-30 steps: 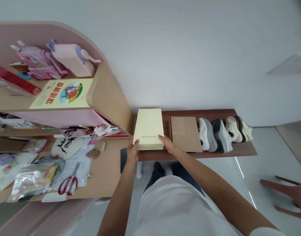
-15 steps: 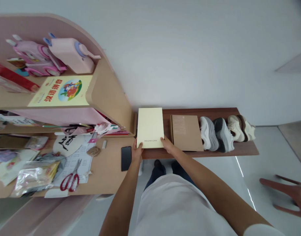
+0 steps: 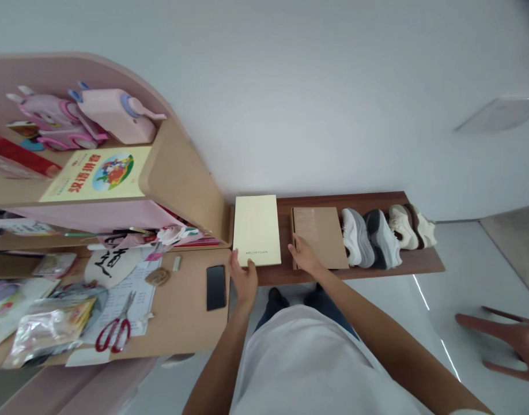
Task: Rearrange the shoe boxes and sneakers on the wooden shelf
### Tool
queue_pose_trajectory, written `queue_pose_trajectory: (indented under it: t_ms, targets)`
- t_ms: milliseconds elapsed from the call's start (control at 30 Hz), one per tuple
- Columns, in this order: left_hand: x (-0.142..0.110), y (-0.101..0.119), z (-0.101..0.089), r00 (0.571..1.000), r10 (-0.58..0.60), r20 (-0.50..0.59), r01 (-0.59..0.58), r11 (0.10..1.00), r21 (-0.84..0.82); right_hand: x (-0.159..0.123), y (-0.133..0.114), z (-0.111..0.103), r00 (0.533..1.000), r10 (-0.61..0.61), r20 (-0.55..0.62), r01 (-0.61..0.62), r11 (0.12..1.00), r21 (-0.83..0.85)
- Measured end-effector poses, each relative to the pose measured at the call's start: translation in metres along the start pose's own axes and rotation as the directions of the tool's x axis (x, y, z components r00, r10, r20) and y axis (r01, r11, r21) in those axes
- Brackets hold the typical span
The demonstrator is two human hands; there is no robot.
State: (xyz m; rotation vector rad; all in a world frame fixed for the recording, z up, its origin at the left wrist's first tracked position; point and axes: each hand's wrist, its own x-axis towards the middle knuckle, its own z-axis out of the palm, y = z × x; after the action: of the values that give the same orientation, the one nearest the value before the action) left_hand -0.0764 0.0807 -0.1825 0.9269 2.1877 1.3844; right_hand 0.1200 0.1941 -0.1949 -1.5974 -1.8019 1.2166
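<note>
A pale yellow flat box (image 3: 256, 229) lies on the left end of a low dark-brown shelf (image 3: 363, 274). My left hand (image 3: 242, 276) hovers just below the box's near left corner, fingers loosely spread, holding nothing. My right hand (image 3: 304, 255) is open, fingers resting on the near left corner of a brown cardboard box (image 3: 318, 236) that lies right of the yellow one.
Three sneakers (image 3: 383, 235) stand on the shelf's right part. A black phone (image 3: 215, 286) lies on the wooden desk (image 3: 182, 311) with red scissors (image 3: 113, 332), papers and packets. Pink toys (image 3: 87, 115) and a yellow book (image 3: 95, 173) sit on the upper shelf. Another person's hand (image 3: 509, 343) shows at the right.
Both hands let go of the yellow box, which now rests on the shelf. My left hand drew back; my right hand moved right onto the brown box.
</note>
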Motion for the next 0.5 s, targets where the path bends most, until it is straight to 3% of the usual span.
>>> queue_pose_trajectory:
  t_ms: [100,233,367,500]
  targets:
    - [-0.034,0.020,0.031,0.967,0.095,0.236,-0.069,0.991,-0.116,-0.004,0.024,-0.045,0.993,-0.072,-0.096,0.060,0.991,-0.116]
    - [-0.057,0.029,0.085,0.889,0.016,0.457,0.085,0.976,-0.200,-0.012,0.057,-0.085,0.990,-0.096,-0.099,0.062,0.952,-0.299]
    - [-0.055,0.019,0.122,0.870,-0.154,0.468,0.273,0.942,-0.196,-0.019,0.080,-0.097,0.987,-0.134,-0.092,0.084,0.904,-0.419]
    - [-0.050,0.005,0.139,0.857,-0.311,0.410,0.403,0.901,-0.160,-0.022,0.095,-0.101,0.987,-0.099,-0.130,0.030,0.892,-0.450]
